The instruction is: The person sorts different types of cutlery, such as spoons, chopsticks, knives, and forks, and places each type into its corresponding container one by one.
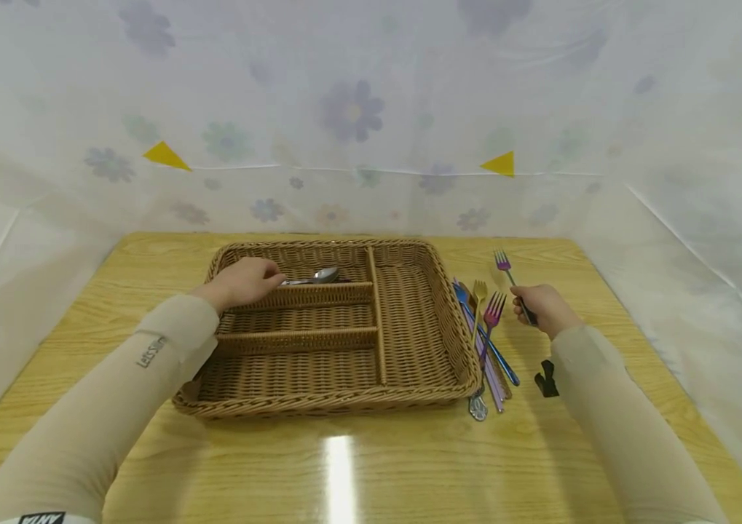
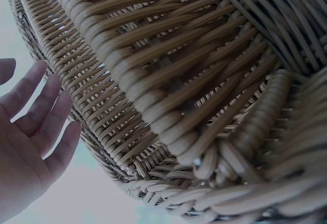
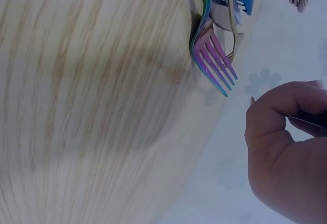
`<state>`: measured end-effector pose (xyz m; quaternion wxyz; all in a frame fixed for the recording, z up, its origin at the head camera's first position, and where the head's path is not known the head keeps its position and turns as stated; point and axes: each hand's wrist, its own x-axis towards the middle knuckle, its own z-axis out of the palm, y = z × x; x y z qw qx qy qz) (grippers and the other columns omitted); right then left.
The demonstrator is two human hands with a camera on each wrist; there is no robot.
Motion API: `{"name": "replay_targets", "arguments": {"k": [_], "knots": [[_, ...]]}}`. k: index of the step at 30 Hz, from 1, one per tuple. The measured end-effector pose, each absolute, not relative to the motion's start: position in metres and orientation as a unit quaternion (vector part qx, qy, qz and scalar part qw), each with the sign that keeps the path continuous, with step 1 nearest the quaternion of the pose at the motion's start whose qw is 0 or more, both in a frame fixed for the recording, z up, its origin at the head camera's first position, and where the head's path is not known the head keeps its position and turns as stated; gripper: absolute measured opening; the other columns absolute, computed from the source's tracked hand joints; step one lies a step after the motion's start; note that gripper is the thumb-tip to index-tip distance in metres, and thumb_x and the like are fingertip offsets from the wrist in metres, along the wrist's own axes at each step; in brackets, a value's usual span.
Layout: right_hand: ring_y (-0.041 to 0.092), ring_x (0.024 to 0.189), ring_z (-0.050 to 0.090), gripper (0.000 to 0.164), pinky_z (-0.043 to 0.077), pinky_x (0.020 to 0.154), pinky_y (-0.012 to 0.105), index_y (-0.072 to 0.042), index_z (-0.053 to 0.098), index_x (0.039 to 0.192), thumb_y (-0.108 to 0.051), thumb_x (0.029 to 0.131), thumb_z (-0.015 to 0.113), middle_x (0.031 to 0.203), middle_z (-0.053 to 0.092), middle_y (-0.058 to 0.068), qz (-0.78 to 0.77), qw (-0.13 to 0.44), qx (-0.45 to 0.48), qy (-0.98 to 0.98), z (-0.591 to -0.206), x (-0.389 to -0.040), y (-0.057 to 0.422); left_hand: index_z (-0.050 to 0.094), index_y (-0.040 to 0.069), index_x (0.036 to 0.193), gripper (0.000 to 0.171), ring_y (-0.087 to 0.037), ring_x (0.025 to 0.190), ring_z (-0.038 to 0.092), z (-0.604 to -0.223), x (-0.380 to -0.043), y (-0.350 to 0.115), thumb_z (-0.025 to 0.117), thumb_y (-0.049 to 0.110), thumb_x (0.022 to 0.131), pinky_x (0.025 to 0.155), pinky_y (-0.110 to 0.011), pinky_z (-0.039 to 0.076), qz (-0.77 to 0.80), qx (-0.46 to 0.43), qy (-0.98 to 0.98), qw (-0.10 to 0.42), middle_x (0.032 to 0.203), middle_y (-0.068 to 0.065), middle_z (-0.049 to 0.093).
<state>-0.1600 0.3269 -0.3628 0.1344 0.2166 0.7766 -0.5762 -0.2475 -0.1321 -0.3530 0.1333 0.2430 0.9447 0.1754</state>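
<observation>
My right hand [image 1: 544,309] pinches a fork [image 1: 502,262] by its dark handle, tines pointing away, to the right of a cutlery pile. In the right wrist view only a dark bit of handle shows between thumb and fingers. Over the left end of the wicker basket's [image 1: 331,397] back compartment is my left hand [image 1: 249,280]; the left wrist view shows its fingers [image 2: 59,117] loosely spread with nothing in them. A silver spoon [image 1: 326,275] lies in that compartment, bowl to the right, its handle end running towards the left hand.
Beside the basket's right wall lie a purple fork [image 1: 494,309], a gold fork [image 1: 479,292], a blue utensil [image 1: 502,362] and purple chopsticks [image 1: 494,386]. A small black object [image 1: 546,380] is near my right forearm. Dividers split the basket; flowered white sheeting [image 1: 371,196] surrounds the wooden table [image 1: 246,466].
</observation>
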Motion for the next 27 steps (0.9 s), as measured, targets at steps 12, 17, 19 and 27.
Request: {"name": "replay_targets", "arguments": {"k": [12,17,19,27], "knots": [[0.003,0.050,0.036,0.018,0.033,0.047,0.020,-0.010,0.044,0.089,-0.021,0.098,0.034,0.061,0.043,-0.007,-0.563,0.092,0.209,0.794,-0.354,-0.160,0.305,0.057,0.000,0.123,0.039,-0.018,0.068,0.052,-0.347,-0.249,-0.095,0.038,0.026,0.101,0.073,-0.039,0.044,0.228,0.259,0.929,0.132,0.094,-0.014,0.063],[0.005,0.047,0.034,0.018,0.031,0.046,0.021,-0.009,0.045,0.083,-0.017,0.096,0.035,0.057,0.042,-0.007,-0.567,0.079,0.197,0.796,-0.349,-0.161,0.282,0.060,0.004,0.115,0.033,-0.014,0.057,0.041,-0.342,-0.245,-0.064,0.038,0.026,0.101,0.067,-0.033,0.040,0.283,0.256,0.913,0.142,0.073,-0.005,0.053],[0.006,0.046,0.033,0.017,0.029,0.045,0.021,-0.008,0.044,0.084,-0.017,0.096,0.035,0.056,0.042,-0.007,-0.570,0.079,0.188,0.796,-0.348,-0.161,0.272,0.061,0.005,0.110,0.032,-0.014,0.057,0.039,-0.341,-0.243,-0.052,0.038,0.026,0.101,0.067,-0.033,0.040,0.303,0.256,0.907,0.142,0.070,-0.002,0.049],[0.004,0.040,0.029,0.025,0.026,0.042,0.021,-0.008,0.045,0.078,-0.014,0.098,0.033,0.056,0.043,-0.006,-0.600,0.072,0.122,0.787,-0.343,-0.155,0.235,0.050,0.012,0.072,0.033,-0.012,0.051,0.033,-0.339,-0.238,-0.008,0.039,0.025,0.101,0.062,-0.029,0.037,0.383,0.245,0.878,0.149,0.058,0.004,0.038]]}}
